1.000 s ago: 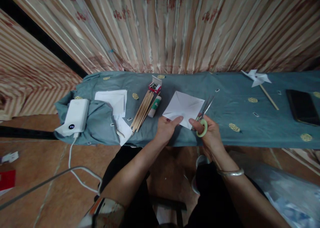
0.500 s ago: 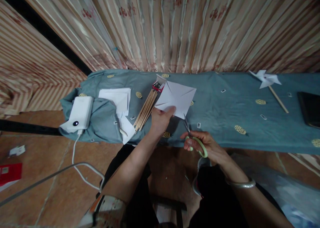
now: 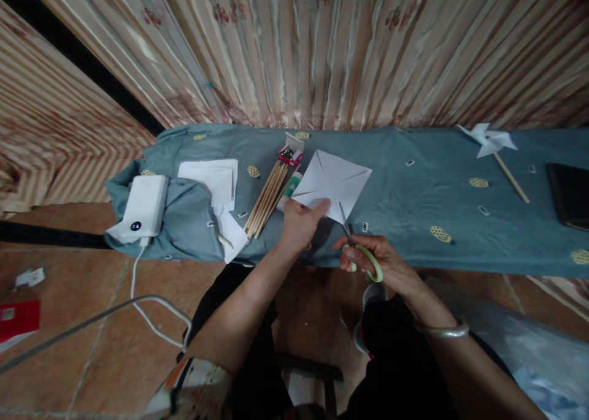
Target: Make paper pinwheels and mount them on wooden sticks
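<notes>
My left hand [image 3: 301, 222] pinches the lower left edge of a square sheet of white paper [image 3: 334, 178], thumb on top. Slits or creases run inward from the paper's corners. In my right hand [image 3: 375, 257] is a pair of scissors [image 3: 372, 267] with pale green handles, its blades pointing up at the sheet's lower corner. The tips meet the paper there; whether they are parted is hard to see. Left of the sheet lie a bundle of wooden sticks [image 3: 265, 200], a green and white tube [image 3: 292, 185] and an opened small red box [image 3: 289, 153] with shiny metal bits inside.
White paper sheets [image 3: 214, 181] and a white power bank [image 3: 146, 205] with a cable lie at the left of the cloth-covered table [image 3: 400, 199]. A finished paper pinwheel [image 3: 490, 141] on a stick and a dark flat object [image 3: 568, 196] are at the right. Behind hangs a striped curtain [image 3: 322, 58].
The paper has shifted slightly right in my left hand's grip, uncovering the green and white tube and more of the red box. The scissors remain at its lower corner.
</notes>
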`<action>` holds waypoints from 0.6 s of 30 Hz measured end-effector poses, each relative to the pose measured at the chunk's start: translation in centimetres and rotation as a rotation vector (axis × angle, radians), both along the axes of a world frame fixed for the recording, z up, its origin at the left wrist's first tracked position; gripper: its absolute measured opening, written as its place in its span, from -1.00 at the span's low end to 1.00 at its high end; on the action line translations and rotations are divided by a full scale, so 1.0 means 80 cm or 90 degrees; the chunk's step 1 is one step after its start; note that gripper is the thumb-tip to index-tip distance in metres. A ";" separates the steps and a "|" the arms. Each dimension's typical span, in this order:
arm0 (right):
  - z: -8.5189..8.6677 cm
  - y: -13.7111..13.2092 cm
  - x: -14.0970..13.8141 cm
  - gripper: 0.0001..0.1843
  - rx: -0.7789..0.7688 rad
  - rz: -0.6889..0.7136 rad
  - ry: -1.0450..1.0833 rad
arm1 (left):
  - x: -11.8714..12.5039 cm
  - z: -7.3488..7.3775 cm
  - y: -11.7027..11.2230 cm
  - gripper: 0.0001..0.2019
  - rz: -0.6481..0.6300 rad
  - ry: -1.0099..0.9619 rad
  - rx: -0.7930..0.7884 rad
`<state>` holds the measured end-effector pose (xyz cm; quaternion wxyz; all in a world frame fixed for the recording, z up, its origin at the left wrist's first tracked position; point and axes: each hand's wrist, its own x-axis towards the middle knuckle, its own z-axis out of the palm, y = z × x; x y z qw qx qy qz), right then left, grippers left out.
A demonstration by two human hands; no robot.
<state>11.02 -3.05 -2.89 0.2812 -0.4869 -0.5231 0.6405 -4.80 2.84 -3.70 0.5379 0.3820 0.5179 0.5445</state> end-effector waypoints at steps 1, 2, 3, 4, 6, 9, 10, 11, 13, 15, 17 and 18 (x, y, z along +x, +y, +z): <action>0.000 0.000 0.000 -0.49 -0.001 0.000 0.000 | 0.000 -0.001 0.000 -0.91 -0.004 0.002 0.003; 0.001 0.000 0.000 -0.49 -0.002 0.000 0.000 | 0.000 -0.001 0.000 -0.91 -0.006 0.004 0.006; 0.001 0.000 0.000 -0.49 -0.004 0.000 0.001 | 0.000 -0.001 0.000 -0.90 -0.006 0.005 0.005; 0.002 0.000 0.000 -0.50 -0.006 0.000 0.002 | 0.000 -0.001 0.000 -0.90 -0.006 0.006 0.004; 0.002 0.000 0.001 -0.50 -0.007 0.002 0.004 | 0.001 0.001 -0.001 -0.87 -0.008 0.005 0.005; 0.001 0.000 0.001 -0.51 -0.006 0.003 0.006 | 0.001 0.002 -0.001 -0.87 -0.009 0.001 0.001; 0.001 0.000 0.002 -0.51 -0.004 0.003 0.006 | 0.002 0.002 -0.001 -0.88 -0.007 0.002 -0.003; 0.000 0.000 0.002 -0.52 -0.001 0.003 0.005 | 0.002 0.003 -0.001 -0.88 -0.005 0.003 -0.007; 0.000 -0.001 0.002 -0.53 0.005 0.002 0.001 | 0.002 0.003 -0.001 -0.89 -0.003 0.001 -0.009; 0.001 -0.001 0.001 -0.54 0.003 -0.003 0.000 | 0.001 0.002 -0.001 -0.88 -0.008 -0.004 -0.005; 0.003 0.000 0.000 -0.54 -0.012 -0.011 0.003 | 0.000 0.002 -0.001 -0.87 -0.012 -0.002 0.003; 0.004 0.000 -0.001 -0.53 -0.021 -0.014 0.005 | 0.000 0.002 0.000 -0.87 -0.013 0.001 0.009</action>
